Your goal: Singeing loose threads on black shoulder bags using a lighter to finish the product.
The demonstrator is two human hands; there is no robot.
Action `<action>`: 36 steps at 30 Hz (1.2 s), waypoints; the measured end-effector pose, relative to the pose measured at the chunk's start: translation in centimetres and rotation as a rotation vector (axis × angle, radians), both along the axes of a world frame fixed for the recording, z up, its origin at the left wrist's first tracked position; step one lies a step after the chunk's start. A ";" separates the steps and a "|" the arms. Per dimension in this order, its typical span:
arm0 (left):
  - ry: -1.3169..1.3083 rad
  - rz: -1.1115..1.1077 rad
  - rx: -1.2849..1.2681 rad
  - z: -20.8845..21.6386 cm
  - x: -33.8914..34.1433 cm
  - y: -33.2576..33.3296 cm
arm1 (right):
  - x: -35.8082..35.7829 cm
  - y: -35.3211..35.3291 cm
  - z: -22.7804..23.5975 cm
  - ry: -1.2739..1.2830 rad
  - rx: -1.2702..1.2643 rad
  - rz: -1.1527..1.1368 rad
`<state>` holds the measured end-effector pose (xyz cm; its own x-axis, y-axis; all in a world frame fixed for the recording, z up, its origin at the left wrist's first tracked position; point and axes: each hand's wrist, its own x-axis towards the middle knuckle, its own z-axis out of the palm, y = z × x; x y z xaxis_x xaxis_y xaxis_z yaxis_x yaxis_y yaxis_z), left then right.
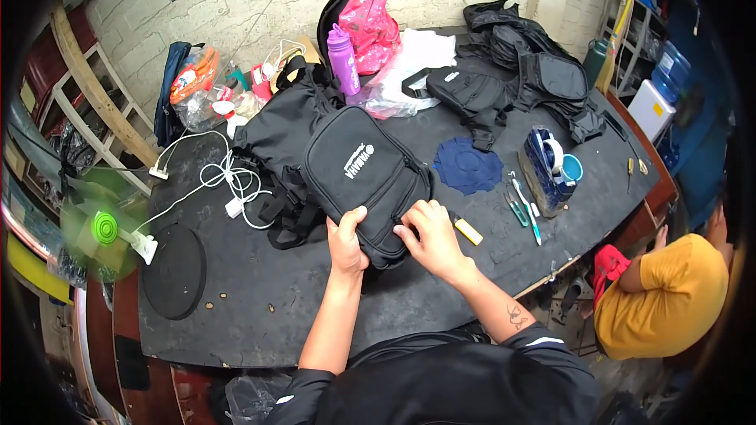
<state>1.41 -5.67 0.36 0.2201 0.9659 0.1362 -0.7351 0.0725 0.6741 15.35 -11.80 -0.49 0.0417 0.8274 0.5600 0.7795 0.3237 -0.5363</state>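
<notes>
A small black zippered bag point(354, 153) with white print on its front leans tilted over other black bags on the table. My left hand point(346, 244) grips its near edge, thumb on the front panel and fingers hidden underneath. My right hand point(433, 242) is closed at the near right edge, by the zip seam; whether it pinches a zip pull cannot be seen. Black straps point(287, 220) lie left of the bag. Just right of my right hand is a yellow-and-white piece point(468, 231), with small green-handled snips point(518, 211) and a teal-and-white pen-like tool point(535, 224) farther right.
More black bags point(504, 86), a purple bottle point(342, 59) and a pink backpack point(374, 24) stand along the back. Dark blue cloth point(468, 165) and a tool caddy point(543, 173) lie right. A green fan point(104, 227) and white cord point(228, 173) are left. A person in yellow point(669, 299) sits right.
</notes>
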 end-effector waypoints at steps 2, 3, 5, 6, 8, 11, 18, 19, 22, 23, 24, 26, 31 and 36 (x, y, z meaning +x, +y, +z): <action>0.026 0.017 -0.027 0.3 -0.3 -0.1 | 1.4 0.3 0.8 -0.096 0.092 -0.080; 0.050 0.039 -0.051 0.5 -0.6 0.0 | 2.6 0.6 1.3 -0.196 0.185 -0.155; -0.028 -0.148 -0.055 0.8 -1.6 0.5 | 6.5 1.9 1.8 -0.143 0.266 -0.316; -0.006 -0.139 -0.089 0.6 -1.7 0.5 | 7.6 1.0 1.8 -0.129 0.003 -0.301; -0.048 -0.283 -0.224 0.1 -2.7 2.0 | 7.4 -0.6 4.6 -0.161 0.044 -0.059; -0.117 -0.538 -0.374 0.3 -3.4 3.6 | 5.6 -2.4 6.3 -0.455 -0.042 0.286; 1.097 0.623 0.380 1.2 -2.3 1.6 | 7.4 0.1 4.6 -0.337 0.144 0.186; 1.097 0.856 0.686 3.2 -1.9 -0.2 | 7.5 0.1 4.6 -0.332 0.066 0.161; 0.947 0.566 1.280 5.0 -0.1 -5.3 | 6.7 0.6 5.5 -0.264 0.014 0.151; 0.980 0.429 1.460 4.9 0.5 -6.2 | 6.3 0.7 6.2 -0.218 0.019 0.093; 1.026 0.342 1.407 3.7 0.9 -6.6 | 6.2 1.0 6.5 -0.163 0.059 -0.005; 1.186 0.184 1.293 1.4 1.1 -6.6 | 6.7 1.5 7.4 0.043 0.008 -0.118; 1.177 0.057 1.164 1.2 1.2 -6.7 | 7.9 3.3 6.0 0.233 0.104 -0.211; -0.142 -0.480 -0.170 4.5 1.2 -3.2 | 5.3 -0.3 7.0 -0.310 0.378 -0.017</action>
<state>2.64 -8.87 4.89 0.6342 0.7718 0.0469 -0.6753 0.5233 0.5198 20.67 -12.06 6.49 -0.1630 0.5642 0.8094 0.8909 0.4367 -0.1251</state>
